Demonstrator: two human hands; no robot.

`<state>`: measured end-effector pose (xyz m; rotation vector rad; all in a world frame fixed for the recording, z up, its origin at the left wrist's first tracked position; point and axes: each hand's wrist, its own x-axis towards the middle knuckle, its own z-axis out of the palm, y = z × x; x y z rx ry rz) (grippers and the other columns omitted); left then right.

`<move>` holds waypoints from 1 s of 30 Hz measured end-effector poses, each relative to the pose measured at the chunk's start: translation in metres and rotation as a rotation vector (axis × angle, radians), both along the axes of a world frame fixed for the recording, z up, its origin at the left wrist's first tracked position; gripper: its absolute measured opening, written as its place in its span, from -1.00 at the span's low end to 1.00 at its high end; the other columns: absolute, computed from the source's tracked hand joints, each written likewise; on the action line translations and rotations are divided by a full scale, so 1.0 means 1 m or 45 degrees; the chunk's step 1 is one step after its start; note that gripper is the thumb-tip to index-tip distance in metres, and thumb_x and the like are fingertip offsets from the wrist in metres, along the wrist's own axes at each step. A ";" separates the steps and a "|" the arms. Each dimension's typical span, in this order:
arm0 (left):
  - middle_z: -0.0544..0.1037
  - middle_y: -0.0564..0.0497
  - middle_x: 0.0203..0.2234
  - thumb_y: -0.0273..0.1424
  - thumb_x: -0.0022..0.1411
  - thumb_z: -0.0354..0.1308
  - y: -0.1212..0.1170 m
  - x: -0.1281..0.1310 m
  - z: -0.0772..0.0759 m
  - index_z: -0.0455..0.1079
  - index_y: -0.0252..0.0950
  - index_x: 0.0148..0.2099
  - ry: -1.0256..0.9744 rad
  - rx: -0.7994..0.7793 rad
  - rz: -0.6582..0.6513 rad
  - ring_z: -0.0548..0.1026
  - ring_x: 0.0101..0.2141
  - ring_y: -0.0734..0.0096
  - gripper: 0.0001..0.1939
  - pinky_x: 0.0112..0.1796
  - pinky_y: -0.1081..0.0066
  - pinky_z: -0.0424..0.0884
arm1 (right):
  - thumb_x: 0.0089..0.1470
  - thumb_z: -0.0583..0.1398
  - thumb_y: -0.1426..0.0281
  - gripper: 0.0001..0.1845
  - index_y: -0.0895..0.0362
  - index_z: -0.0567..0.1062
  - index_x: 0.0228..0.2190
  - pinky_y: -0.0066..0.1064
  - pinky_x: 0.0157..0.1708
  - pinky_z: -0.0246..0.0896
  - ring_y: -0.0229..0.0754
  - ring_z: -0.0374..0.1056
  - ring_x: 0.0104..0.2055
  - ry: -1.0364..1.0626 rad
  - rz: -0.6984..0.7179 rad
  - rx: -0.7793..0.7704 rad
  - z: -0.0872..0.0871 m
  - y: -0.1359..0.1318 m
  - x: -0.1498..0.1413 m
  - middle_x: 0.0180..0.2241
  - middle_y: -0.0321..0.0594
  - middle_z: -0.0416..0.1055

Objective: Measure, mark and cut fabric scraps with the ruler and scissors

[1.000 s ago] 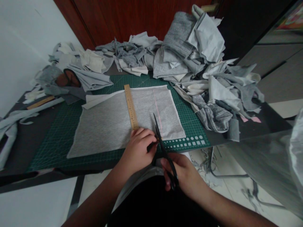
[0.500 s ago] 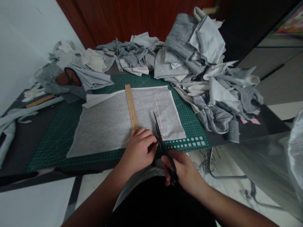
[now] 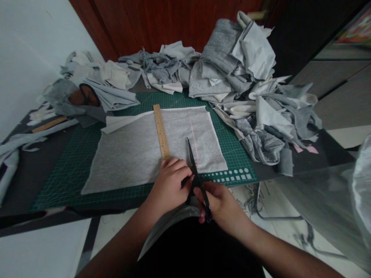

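A piece of grey knit fabric (image 3: pixel 130 154) lies flat, a thin pink line (image 3: pixel 193 133) drawn across its right part. My right hand (image 3: pixel 222 202) grips black-handled scissors (image 3: pixel 191 156), whose blades point away from me above the fabric, left of the pink line. Close beside the scissors, my left hand (image 3: pixel 174 179) rests at the fabric's near edge, its fingers curled in. What those fingers hold, if anything, is hidden. The near end of a wooden ruler (image 3: pixel 161 133) meets the left hand's knuckles.
Under the fabric is a green cutting mat (image 3: pixel 66 170) on a dark table (image 3: pixel 21 170). Heaps of grey and white cloth scraps (image 3: pixel 162 65) line the back, with a taller pile (image 3: pixel 223 46) at right. Translucent plastic (image 3: pixel 319 204) hangs at the right.
My right hand and the scissors have shifted slightly left and up, closer to my left hand. The left hand, fabric and ruler look nearly unmoved.
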<state>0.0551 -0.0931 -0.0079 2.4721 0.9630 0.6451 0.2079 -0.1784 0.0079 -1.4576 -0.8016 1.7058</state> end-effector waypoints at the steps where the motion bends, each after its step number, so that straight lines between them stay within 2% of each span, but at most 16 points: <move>1: 0.48 0.02 -0.39 -0.51 0.28 0.17 0.000 0.000 0.000 0.41 -0.29 -0.39 0.005 -0.001 0.001 0.39 -0.23 0.24 -0.84 -0.15 0.19 0.19 | -0.08 0.33 -0.15 -0.41 0.13 0.37 -0.52 -0.51 -0.65 0.07 -0.33 0.24 -0.68 0.001 0.001 -0.003 0.001 0.001 -0.001 -0.69 -0.36 0.32; 6: 0.49 0.00 -0.38 -0.54 0.25 0.14 0.000 0.000 0.001 0.41 -0.28 -0.38 0.005 -0.012 0.007 0.40 -0.21 0.23 -0.85 -0.13 0.18 0.21 | -0.06 0.28 -0.20 -0.38 0.13 0.39 -0.47 -0.49 -0.66 0.08 -0.29 0.27 -0.67 0.004 0.007 0.018 0.004 0.006 -0.003 -0.69 -0.34 0.33; 11: 0.50 0.01 -0.37 -0.58 0.17 0.16 0.000 -0.001 0.001 0.44 -0.28 -0.36 0.004 -0.036 0.007 0.40 -0.21 0.23 -0.88 -0.12 0.18 0.23 | -0.10 0.30 -0.20 -0.36 0.14 0.39 -0.46 -0.51 -0.65 0.07 -0.33 0.22 -0.68 -0.009 -0.029 0.018 -0.003 0.011 -0.001 -0.69 -0.38 0.29; 15: 0.49 0.00 -0.39 -0.57 0.17 0.16 0.000 -0.001 0.001 0.44 -0.28 -0.38 0.031 -0.025 0.009 0.40 -0.20 0.22 -0.88 -0.12 0.17 0.23 | -0.05 0.29 -0.17 -0.39 0.15 0.39 -0.48 -0.52 -0.64 0.06 -0.35 0.23 -0.67 -0.048 -0.031 0.085 -0.007 0.013 0.002 -0.67 -0.37 0.30; 22: 0.48 0.00 -0.38 -0.59 0.15 0.16 0.000 0.000 0.002 0.43 -0.27 -0.38 0.026 -0.059 0.014 0.40 -0.19 0.21 -0.87 -0.10 0.16 0.23 | -0.02 0.29 -0.15 -0.41 0.15 0.39 -0.49 -0.53 -0.69 0.02 -0.32 0.26 -0.69 -0.072 0.033 0.091 -0.003 0.019 0.003 -0.69 -0.34 0.32; 30: 0.46 0.00 -0.41 -0.57 0.17 0.13 -0.001 0.000 0.002 0.39 -0.27 -0.41 0.038 -0.050 0.028 0.39 -0.22 0.23 -0.86 -0.14 0.17 0.24 | 0.01 0.26 -0.16 -0.41 0.16 0.42 -0.46 -0.53 -0.66 0.07 -0.33 0.27 -0.67 -0.099 0.051 0.113 0.001 0.026 0.002 -0.68 -0.35 0.31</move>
